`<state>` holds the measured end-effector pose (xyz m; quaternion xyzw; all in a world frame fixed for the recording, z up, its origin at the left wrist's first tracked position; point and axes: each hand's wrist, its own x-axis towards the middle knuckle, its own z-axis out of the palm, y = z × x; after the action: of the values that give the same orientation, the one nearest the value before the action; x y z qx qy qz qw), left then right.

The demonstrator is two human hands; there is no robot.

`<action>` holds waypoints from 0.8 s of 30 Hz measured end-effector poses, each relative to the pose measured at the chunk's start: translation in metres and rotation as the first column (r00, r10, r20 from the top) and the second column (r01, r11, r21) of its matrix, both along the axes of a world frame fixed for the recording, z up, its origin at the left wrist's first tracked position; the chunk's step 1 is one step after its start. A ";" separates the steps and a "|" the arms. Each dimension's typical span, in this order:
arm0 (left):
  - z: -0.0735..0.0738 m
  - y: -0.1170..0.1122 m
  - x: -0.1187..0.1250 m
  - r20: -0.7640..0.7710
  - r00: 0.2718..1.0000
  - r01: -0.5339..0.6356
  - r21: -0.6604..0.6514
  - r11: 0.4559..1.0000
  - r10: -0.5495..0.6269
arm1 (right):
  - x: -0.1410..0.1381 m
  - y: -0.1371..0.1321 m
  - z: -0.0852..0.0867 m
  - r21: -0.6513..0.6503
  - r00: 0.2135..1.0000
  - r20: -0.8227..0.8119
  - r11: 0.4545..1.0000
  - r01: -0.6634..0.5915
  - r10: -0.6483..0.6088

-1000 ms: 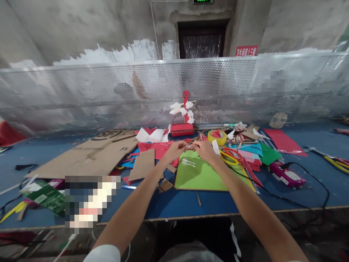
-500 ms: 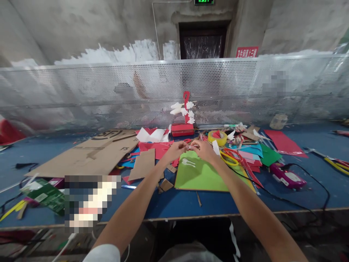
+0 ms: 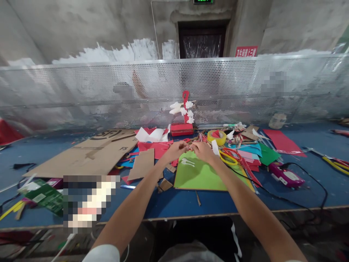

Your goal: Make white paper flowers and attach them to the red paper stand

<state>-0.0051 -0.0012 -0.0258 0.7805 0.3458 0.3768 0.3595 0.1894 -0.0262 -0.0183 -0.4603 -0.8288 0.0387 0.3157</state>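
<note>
My left hand and my right hand meet fingertip to fingertip above the far edge of a green paper sheet. Both are pinched on a small white piece between them, too small to name. Two little white cut-outs lie on the green sheet just below my hands. A red paper stand with white paper flowers rises behind them. Red paper pieces lie under and to the left of my left hand.
A large cardboard sheet covers the left of the blue table. Yellow tape roll, scissors, coloured paper, and a pink glue gun with black cable sit right. A perforated metal screen closes the back.
My fingertips have drawn closer together around the small white piece; the short strip stretched between them half a second ago no longer shows. Arms stay in place.
</note>
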 end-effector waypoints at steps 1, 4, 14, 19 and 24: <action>0.000 0.000 0.000 -0.009 1.000 -0.009 0.005 1.000 0.009 | 0.000 0.000 0.000 -0.017 1.000 -0.024 1.000 -0.009 0.009; 0.000 0.001 -0.001 -0.021 0.999 -0.045 -0.007 0.999 0.045 | 0.001 0.001 0.001 -0.062 0.986 -0.153 0.995 -0.082 0.071; 0.002 0.001 -0.001 0.008 0.997 -0.079 -0.044 0.996 0.079 | 0.005 0.007 -0.002 -0.029 0.978 -0.199 0.998 0.056 -0.061; 0.002 0.001 -0.001 0.005 0.998 -0.068 -0.022 0.997 0.068 | 0.004 0.001 0.003 -0.015 0.987 -0.147 0.998 0.063 -0.065; 0.004 -0.003 0.000 -0.005 1.000 -0.031 0.005 1.000 0.031 | 0.003 0.000 0.005 -0.073 0.983 -0.148 0.993 0.095 -0.105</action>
<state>-0.0052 -0.0039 -0.0217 0.7768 0.3579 0.3811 0.3509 0.1927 -0.0264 -0.0135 -0.5070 -0.7766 0.0850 0.3642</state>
